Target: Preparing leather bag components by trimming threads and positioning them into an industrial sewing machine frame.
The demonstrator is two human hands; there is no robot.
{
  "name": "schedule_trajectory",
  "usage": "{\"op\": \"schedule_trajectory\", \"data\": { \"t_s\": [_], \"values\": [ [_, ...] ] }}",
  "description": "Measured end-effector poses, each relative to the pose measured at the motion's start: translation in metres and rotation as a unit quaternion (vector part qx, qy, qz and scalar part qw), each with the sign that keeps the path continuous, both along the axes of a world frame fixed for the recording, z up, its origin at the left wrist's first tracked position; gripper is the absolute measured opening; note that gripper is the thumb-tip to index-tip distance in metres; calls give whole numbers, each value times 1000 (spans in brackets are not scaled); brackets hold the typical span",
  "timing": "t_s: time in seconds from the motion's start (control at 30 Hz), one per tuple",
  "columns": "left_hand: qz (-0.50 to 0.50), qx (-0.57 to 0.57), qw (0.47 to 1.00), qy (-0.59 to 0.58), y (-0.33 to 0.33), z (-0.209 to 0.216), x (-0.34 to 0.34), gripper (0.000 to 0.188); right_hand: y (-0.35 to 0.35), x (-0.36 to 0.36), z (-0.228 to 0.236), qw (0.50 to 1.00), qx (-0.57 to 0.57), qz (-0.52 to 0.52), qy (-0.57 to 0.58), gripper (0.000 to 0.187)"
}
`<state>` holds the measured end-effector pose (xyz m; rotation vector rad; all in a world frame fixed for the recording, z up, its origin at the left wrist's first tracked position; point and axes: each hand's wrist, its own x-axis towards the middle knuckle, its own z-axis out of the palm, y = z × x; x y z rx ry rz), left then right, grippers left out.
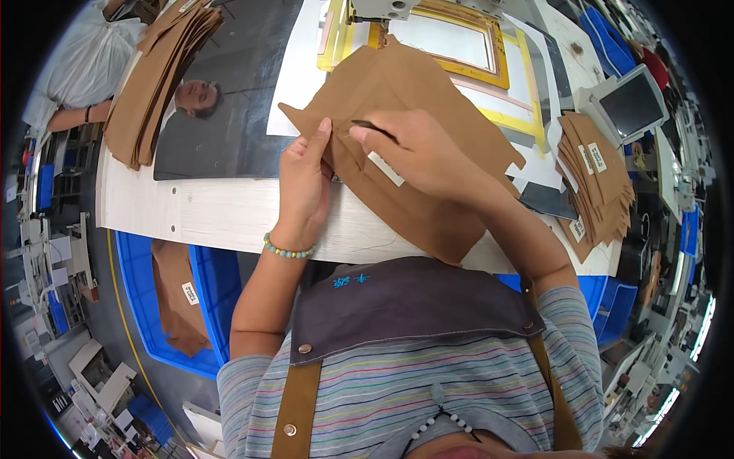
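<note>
A brown cut fabric piece (pixel 413 88) lies bunched over the table's front edge and hangs down toward my apron. It bears a white label (pixel 386 169). My left hand (pixel 307 170) pinches the fabric near its left corner, thumb on top and the other fingers mostly hidden beneath. In my right hand (pixel 417 149) is a small dark slim tool with a narrow tip (pixel 364 123), probably tweezers or snips. Its tip points left, close to the fabric by my left thumb. Much of the tool is covered by my fingers.
A sewing machine head (pixel 382 8) and yellow-edged frames (pixel 501 57) stand beyond the fabric. Brown fabric stacks lie at left (pixel 157 92) and right (pixel 600 172), near a screen (pixel 633 105). A dark glossy board (pixel 237 115) covers the left tabletop. Below sits a blue bin (pixel 210 306). Another person's arm (pixel 73 117) is far left.
</note>
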<state>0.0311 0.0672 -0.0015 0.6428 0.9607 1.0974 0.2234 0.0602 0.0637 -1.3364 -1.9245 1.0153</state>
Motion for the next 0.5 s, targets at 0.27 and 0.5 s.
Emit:
{"op": "schedule_trajectory", "data": {
  "t_s": [0.27, 0.5],
  "values": [
    [8, -10, 1000, -8, -2, 8, 6, 28, 11, -3, -28, 998, 2, -14, -56, 38],
    [17, -14, 1000, -7, 2, 6, 5, 26, 15, -7, -26, 998, 2, -13, -59, 34]
  ]
}}
